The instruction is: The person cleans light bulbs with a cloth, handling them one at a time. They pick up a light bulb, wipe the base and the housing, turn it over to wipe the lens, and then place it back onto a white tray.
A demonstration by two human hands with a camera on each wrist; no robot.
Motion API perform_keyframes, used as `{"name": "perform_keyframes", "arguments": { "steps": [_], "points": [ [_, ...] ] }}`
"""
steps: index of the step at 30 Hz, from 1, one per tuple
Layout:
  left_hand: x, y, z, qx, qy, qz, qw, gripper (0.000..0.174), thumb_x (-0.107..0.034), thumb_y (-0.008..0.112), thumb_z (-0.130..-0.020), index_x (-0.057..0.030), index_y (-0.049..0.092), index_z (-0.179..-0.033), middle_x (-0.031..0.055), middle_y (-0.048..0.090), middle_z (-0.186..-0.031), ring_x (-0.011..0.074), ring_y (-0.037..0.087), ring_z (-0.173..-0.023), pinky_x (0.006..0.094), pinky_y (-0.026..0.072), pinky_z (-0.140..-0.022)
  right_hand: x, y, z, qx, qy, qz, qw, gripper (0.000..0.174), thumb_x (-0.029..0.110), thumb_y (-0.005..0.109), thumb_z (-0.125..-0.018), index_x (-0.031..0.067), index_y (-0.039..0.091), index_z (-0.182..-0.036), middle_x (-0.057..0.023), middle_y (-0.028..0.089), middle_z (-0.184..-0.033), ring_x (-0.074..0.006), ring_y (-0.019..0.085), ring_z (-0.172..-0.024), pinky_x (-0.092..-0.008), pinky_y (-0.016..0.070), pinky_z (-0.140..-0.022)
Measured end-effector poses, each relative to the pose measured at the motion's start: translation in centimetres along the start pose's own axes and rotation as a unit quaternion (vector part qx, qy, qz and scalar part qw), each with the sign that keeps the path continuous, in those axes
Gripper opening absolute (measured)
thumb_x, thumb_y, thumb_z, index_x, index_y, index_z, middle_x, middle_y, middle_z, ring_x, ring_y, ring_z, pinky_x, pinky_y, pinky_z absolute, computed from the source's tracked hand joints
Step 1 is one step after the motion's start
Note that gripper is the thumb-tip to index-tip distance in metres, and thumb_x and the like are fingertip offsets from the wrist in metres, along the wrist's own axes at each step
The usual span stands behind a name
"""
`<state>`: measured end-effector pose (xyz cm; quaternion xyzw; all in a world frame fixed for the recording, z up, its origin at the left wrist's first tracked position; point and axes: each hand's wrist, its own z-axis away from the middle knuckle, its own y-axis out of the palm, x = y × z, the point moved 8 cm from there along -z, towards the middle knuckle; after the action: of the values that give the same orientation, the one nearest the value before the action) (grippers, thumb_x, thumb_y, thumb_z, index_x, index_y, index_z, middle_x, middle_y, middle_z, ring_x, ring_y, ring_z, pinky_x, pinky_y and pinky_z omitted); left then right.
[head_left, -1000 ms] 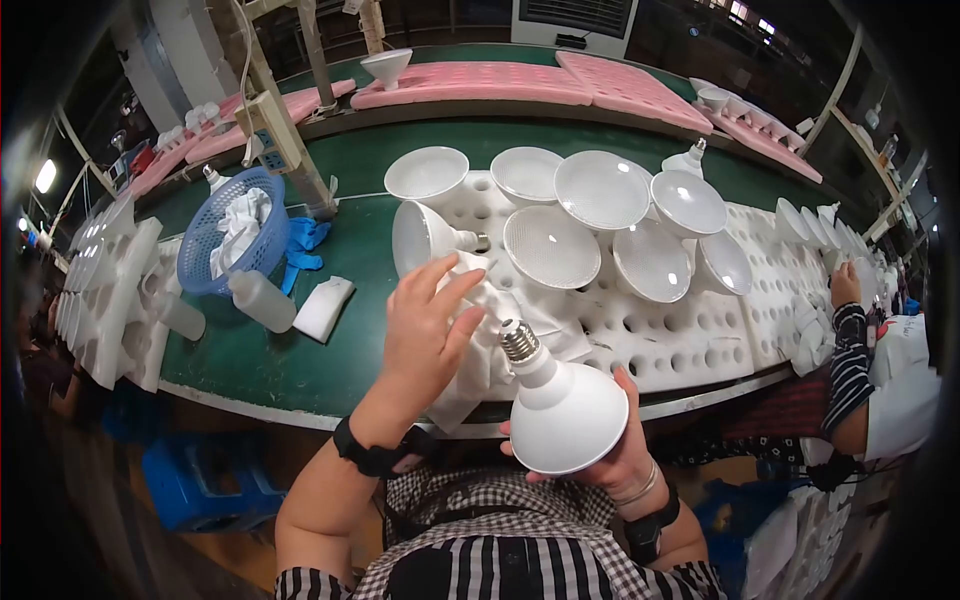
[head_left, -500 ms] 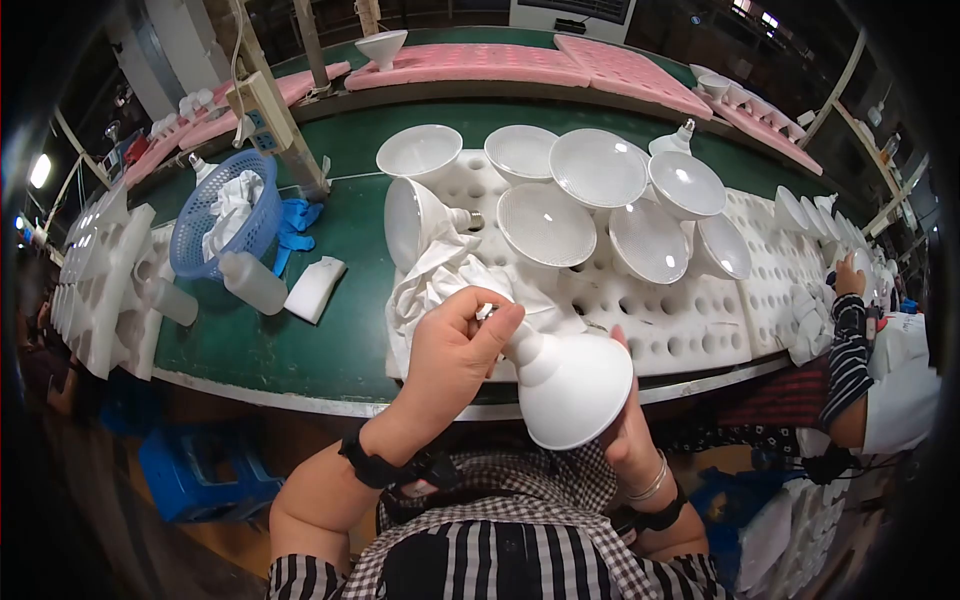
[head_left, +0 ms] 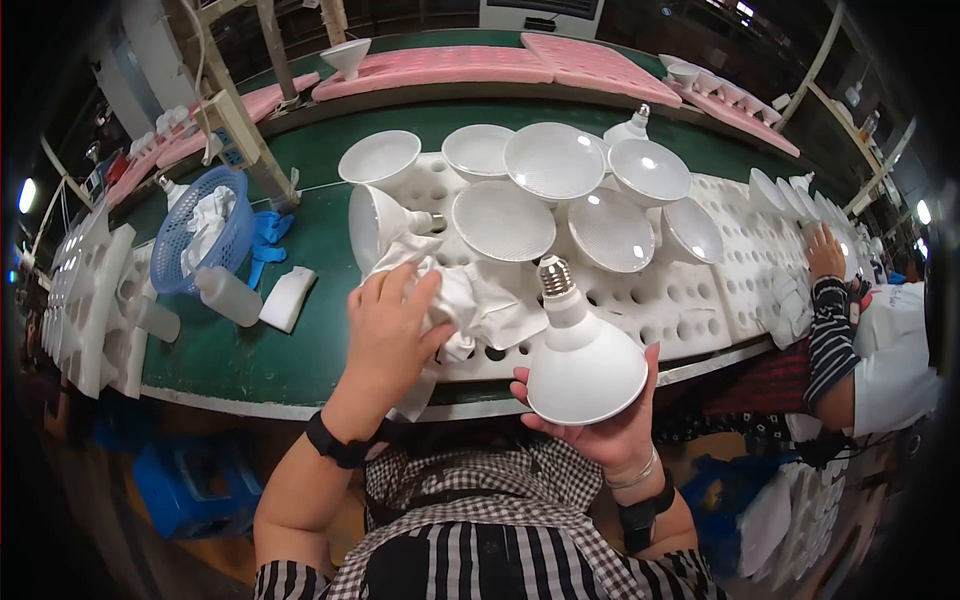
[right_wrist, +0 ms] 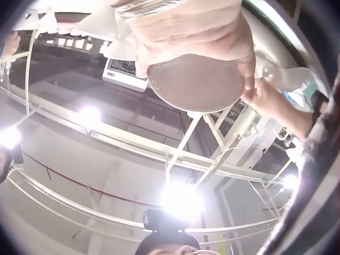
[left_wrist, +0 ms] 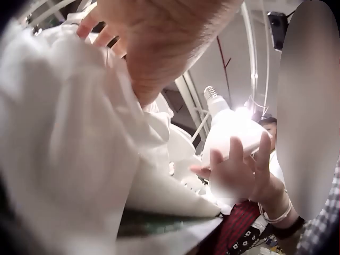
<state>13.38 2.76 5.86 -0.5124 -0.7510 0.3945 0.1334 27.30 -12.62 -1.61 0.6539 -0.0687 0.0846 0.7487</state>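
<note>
My right hand (head_left: 615, 430) holds a white cone-shaped lamp (head_left: 585, 370) from below, its metal screw base up. In the right wrist view its fingers lie along the rim of the lamp's round face (right_wrist: 196, 85). My left hand (head_left: 385, 335) is over a crumpled white cloth (head_left: 505, 305), touching it with spread, slightly bent fingers. The left wrist view shows the cloth (left_wrist: 69, 122) large beside that hand (left_wrist: 164, 42), and the lamp (left_wrist: 234, 130) apart from it. Behind the cloth, a lamp (head_left: 375, 225) lies on its side.
Several lamps stand face up in a white holed foam tray (head_left: 690, 330). To the left are a blue basket (head_left: 170, 250) with cloth, plastic bottles (head_left: 228, 295), a white pad (head_left: 287, 300) and blue gloves (head_left: 265, 240). Another person's arm (head_left: 830, 320) reaches in at the right.
My left hand has left the lamp's screw base, which it pinched half a second ago, and moved left onto the cloth. The lamp stays in my right hand, its screw base uncovered.
</note>
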Motion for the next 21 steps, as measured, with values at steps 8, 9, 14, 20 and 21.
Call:
{"name": "perform_keyframes", "arguments": {
  "steps": [8, 9, 14, 20, 21],
  "points": [
    [3.2, 0.4, 1.5, -0.044, -0.158, 0.173, 0.971, 0.027, -0.003, 0.069, -0.071, -0.003, 0.068, -0.098, 0.0144, 0.065, -0.092, 0.0331, 0.062, -0.079, 0.0381, 0.0492, -0.069, -0.3, -0.2, -0.1, -0.015, 0.016, -0.089, 0.996, 0.109, 0.086, 0.038, -0.081, 0.0056, 0.022, -0.153, -0.0351, 0.035, -0.146, -0.0545, 0.038, -0.133, -0.068, 0.0381, -0.105],
    [2.1, -0.9, 0.7, -0.071, -0.155, 0.207, 0.963, 0.029, -0.002, 0.07, -0.067, -0.0043, 0.07, -0.096, 0.0122, 0.066, -0.087, 0.033, 0.062, -0.082, 0.0391, 0.0485, -0.072, -0.5, -0.3, -0.2, -0.016, 0.018, -0.092, 0.995, 0.109, 0.086, 0.038, -0.081, 0.0056, 0.022, -0.153, -0.0351, 0.035, -0.146, -0.0545, 0.038, -0.133, -0.068, 0.0381, -0.105],
    [-8.8, -2.9, -2.3, -0.036, 0.117, 0.149, 0.981, 0.032, -0.013, 0.077, -0.068, -0.0146, 0.073, -0.099, 0.0091, 0.063, -0.115, 0.0363, 0.054, -0.115, 0.051, 0.0414, -0.1, -2.0, 0.7, -0.6, -0.105, 0.041, 0.157, 0.981, 0.101, 0.088, 0.038, -0.079, 0.0224, 0.023, -0.155, -0.0181, 0.032, -0.154, -0.0466, 0.036, -0.138, -0.069, 0.0362, -0.105],
    [-5.1, 1.8, -3.1, 0.086, 0.037, 0.162, 0.982, 0.015, -0.02, 0.069, -0.085, -0.0071, 0.069, -0.092, 0.0037, 0.069, -0.092, 0.0205, 0.065, -0.085, 0.0355, 0.0507, -0.071, -3.1, -0.4, 0.2, -0.07, 0.087, 0.089, 0.99, 0.081, 0.07, 0.043, -0.088, 0.0183, 0.034, -0.15, -0.0149, 0.042, -0.148, -0.0419, 0.049, -0.129, -0.0715, 0.0391, -0.1],
    [-2.4, 2.9, -3.1, 0.087, -0.144, 0.333, 0.928, 0.02, -0.024, 0.063, -0.092, -0.0049, 0.069, -0.094, 0.0048, 0.068, -0.087, 0.0159, 0.062, -0.077, 0.0317, 0.0488, -0.065, -3.2, -0.1, 0.2, -0.073, 0.09, 0.096, 0.989, 0.082, 0.07, 0.044, -0.087, 0.0176, 0.034, -0.15, -0.0157, 0.042, -0.148, -0.0423, 0.049, -0.129, -0.0713, 0.0397, -0.1]
  ]
}}
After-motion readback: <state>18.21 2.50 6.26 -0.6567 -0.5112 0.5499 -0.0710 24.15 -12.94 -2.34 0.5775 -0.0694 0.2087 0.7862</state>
